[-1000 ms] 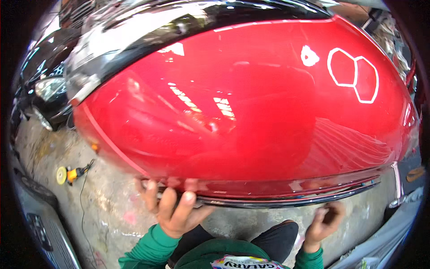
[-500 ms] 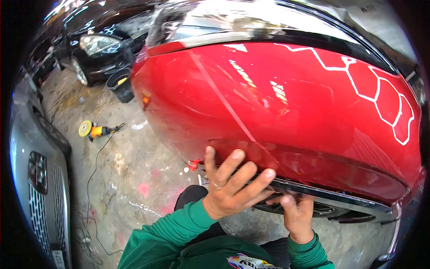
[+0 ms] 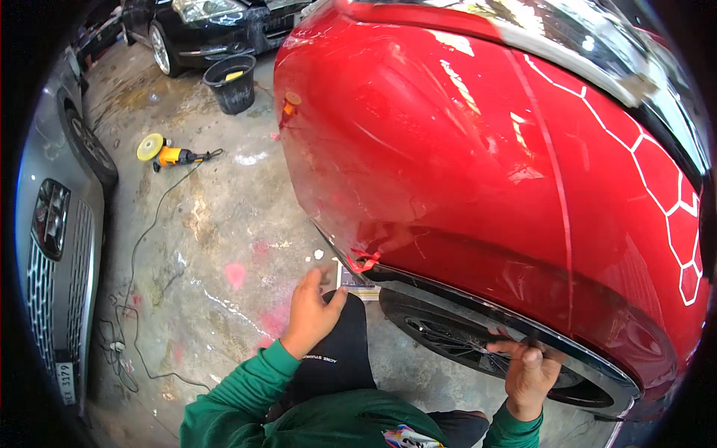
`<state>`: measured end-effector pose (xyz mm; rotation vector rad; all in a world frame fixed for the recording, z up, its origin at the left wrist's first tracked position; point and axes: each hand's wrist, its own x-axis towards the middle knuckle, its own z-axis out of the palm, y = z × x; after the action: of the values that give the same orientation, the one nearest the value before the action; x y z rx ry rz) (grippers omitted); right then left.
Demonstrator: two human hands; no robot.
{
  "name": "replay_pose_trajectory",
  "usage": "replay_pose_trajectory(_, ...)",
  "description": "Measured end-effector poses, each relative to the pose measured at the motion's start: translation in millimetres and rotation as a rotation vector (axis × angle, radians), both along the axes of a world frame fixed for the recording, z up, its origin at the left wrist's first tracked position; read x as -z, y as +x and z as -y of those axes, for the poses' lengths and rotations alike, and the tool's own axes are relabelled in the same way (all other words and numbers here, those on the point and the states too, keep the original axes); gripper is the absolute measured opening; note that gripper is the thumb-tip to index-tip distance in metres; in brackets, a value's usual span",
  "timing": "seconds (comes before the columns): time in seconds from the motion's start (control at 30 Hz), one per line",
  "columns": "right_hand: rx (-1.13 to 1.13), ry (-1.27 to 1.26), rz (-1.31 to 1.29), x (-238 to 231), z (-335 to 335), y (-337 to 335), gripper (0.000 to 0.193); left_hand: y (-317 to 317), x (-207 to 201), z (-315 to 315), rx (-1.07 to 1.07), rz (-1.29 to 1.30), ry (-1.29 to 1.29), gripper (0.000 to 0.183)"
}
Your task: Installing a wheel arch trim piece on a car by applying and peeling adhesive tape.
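The glossy red car body panel (image 3: pixel 448 164) fills the view from the middle to the right, with white reflections on it. My right hand (image 3: pixel 532 373) is at the dark lower edge trim (image 3: pixel 485 308), above the wheel (image 3: pixel 455 345). Its thumb and fingers are pinched together by a small dark spot; what they hold, if anything, I cannot make out. Away from the panel, my left hand (image 3: pixel 314 312) hangs over my black-clad knee (image 3: pixel 347 340), empty, with thumb and fingers apart. A red strip (image 3: pixel 364 260) sticks out at the trim's left end.
On the concrete floor (image 3: pixel 216 224) lies a yellow polisher (image 3: pixel 170 155) with its cord trailing toward me. A black bucket (image 3: pixel 230 86) stands behind it. A grey car (image 3: pixel 63 246) is at the left, a black car (image 3: pixel 202 30) at the back. Flat printed packaging (image 3: pixel 362 291) lies beyond my knee.
My left hand has come off the panel and moved left and slightly down. The right hand has shifted right along the trim. The view has turned, showing more of the wheel.
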<state>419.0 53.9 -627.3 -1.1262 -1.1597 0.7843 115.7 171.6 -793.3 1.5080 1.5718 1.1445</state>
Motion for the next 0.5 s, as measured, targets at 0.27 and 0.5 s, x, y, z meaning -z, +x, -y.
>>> replay_pose_trajectory(0.27,0.1,-0.008,0.152,23,14,14,0.057,18,82,0,0.312,-0.059,-0.027,0.048)
replay_pose_trajectory(0.5,0.029,0.01,0.214,28,10,14,0.055,20,95,-21,0.337,-0.248,0.144,0.044)
